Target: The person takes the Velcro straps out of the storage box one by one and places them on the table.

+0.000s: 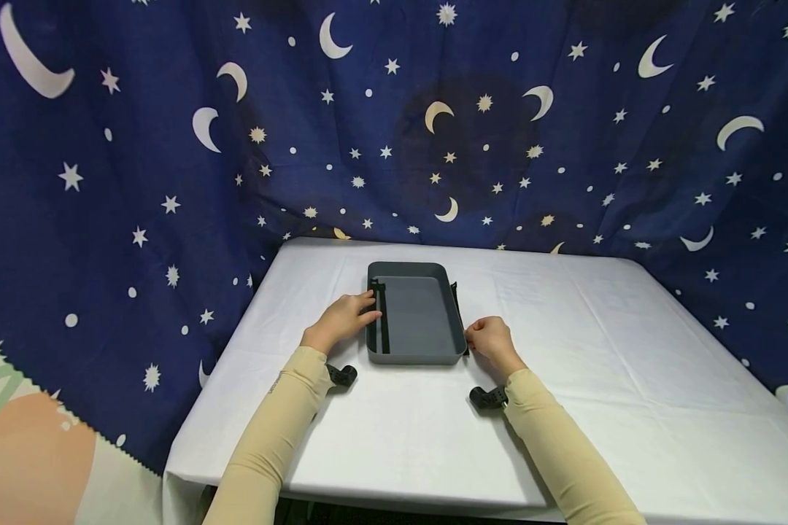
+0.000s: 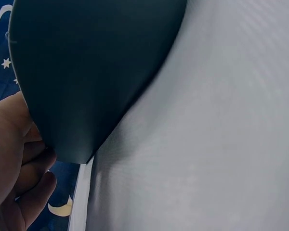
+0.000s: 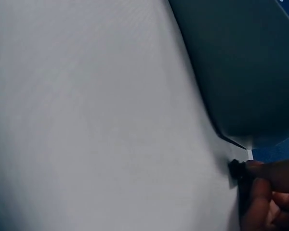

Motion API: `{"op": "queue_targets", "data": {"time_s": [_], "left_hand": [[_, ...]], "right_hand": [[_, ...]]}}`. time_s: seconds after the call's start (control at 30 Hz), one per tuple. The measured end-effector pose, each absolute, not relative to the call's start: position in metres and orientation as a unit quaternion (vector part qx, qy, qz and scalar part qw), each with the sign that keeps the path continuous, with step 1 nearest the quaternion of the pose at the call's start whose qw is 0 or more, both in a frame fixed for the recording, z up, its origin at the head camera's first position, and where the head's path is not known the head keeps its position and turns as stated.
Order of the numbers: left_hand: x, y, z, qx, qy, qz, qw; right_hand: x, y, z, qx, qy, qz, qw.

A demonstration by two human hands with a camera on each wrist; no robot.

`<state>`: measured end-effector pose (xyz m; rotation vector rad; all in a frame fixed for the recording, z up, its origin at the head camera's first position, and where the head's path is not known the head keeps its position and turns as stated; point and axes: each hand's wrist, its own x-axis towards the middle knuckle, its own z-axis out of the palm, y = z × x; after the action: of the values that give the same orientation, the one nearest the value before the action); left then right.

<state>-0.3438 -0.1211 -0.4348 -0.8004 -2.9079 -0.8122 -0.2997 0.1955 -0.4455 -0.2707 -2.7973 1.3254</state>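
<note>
A grey rectangular tray (image 1: 423, 313) with raised walls lies on a white-covered table. Inside it, along the left wall, runs a slim black strip (image 1: 384, 321). My left hand (image 1: 341, 319) is at the tray's left wall, thumb and a finger reaching over the rim beside that strip, tips apart. The left wrist view shows the lower fingers bent outside the wall; the tray hides the other fingertips. Just outside the right wall lies another black strip (image 1: 456, 299). At its near end my right hand (image 1: 492, 341) pinches a small dark end (image 3: 237, 169) between thumb and finger.
The white cloth (image 1: 591, 408) covers the whole table and hangs over its front edge. Behind and at both sides stands a dark blue curtain (image 1: 394, 117) with moons and stars. Black wrist cameras (image 1: 489, 397) sit under both wrists, low over the cloth.
</note>
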Motion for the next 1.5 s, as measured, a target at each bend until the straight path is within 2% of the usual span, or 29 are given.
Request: {"op": "queue_targets", "data": {"time_s": [1.5], "left_hand": [[-0.3438, -0.1206, -0.4361, -0.258, -0.930, -0.260, 0.015]], "right_hand": [[-0.2958, 0.1970, -0.4481, -0.086, -0.888, 0.450, 0.043]]}}
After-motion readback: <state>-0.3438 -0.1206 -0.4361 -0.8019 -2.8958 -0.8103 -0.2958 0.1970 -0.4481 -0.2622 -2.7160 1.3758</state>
